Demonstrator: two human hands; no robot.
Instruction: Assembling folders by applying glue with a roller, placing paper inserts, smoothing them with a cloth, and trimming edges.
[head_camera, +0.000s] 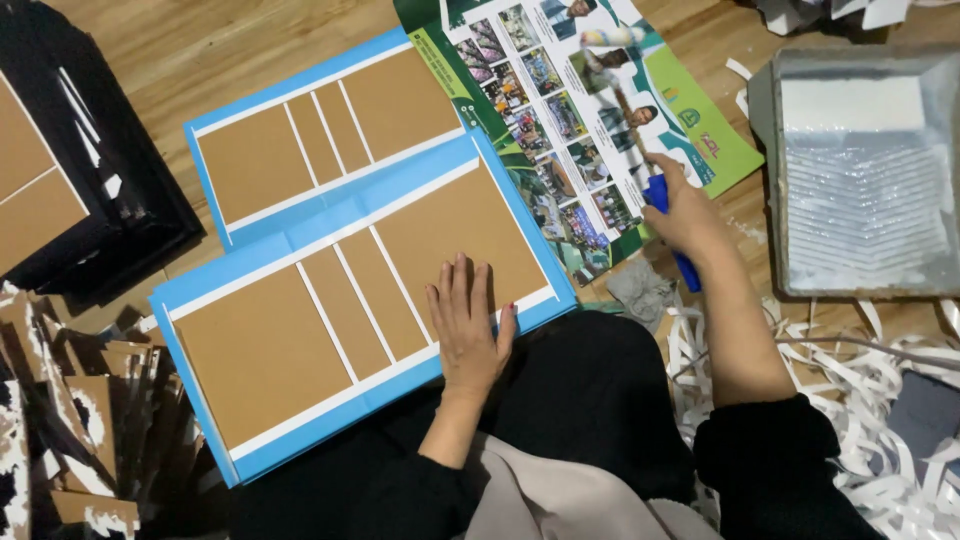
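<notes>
My left hand (468, 322) lies flat, fingers spread, on the near blue sheet (300, 255), which has brown cardboard panels (262, 350) glued on it with white gaps between. My right hand (688, 215) is closed around the blue handle (686, 268) of a paint roller whose stem and roller head (610, 38) reach up over a green printed poster (590, 110). A second blue sheet with brown panels (320, 130) lies just beyond the first.
A grey paint tray (860, 180) with white glue stands at the right. White paper strips (900, 480) pile at the lower right. Stacks of cardboard scraps (70, 420) lie at the lower left, black-backed boards (60, 180) at the upper left. Wooden floor (200, 40) shows behind.
</notes>
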